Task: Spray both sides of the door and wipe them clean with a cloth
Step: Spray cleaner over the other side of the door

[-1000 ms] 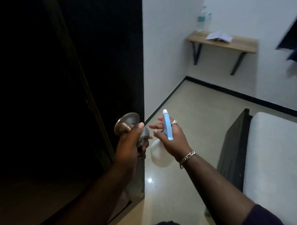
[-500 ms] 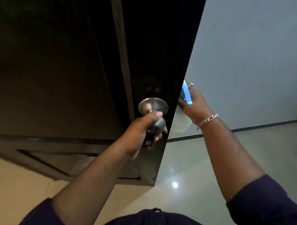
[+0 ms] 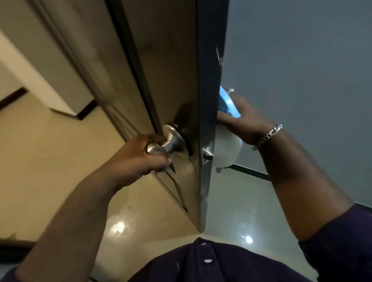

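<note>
The fingers of the left hand are curled round the metal door knob, gripping its round end so that only the neck and the rose plate against the door show. The left forearm runs down and to the left from there, bare to a dark sleeve at the bottom corner.

The right hand is on the far side of the door's edge. It holds the spray bottle, its grip closed round the neck below the blue spray head, which sticks up above the knuckles; the fingers themselves are hidden behind the door edge and the bottle. The pale, translucent body of the bottle hangs below the hand, just beside the door's edge. A silver chain bracelet sits on the right wrist, and there is a ring on one finger near the spray head.

The door stands open, edge-on to the camera in the middle of the scene, its brown face to the left and its dark edge with the latch plate to the right of the knob.

Glossy pale floor tiles lie below, with a grey wall at the right. The person's dark buttoned shirt fills the near bottom edge. No cloth can be made out.
</note>
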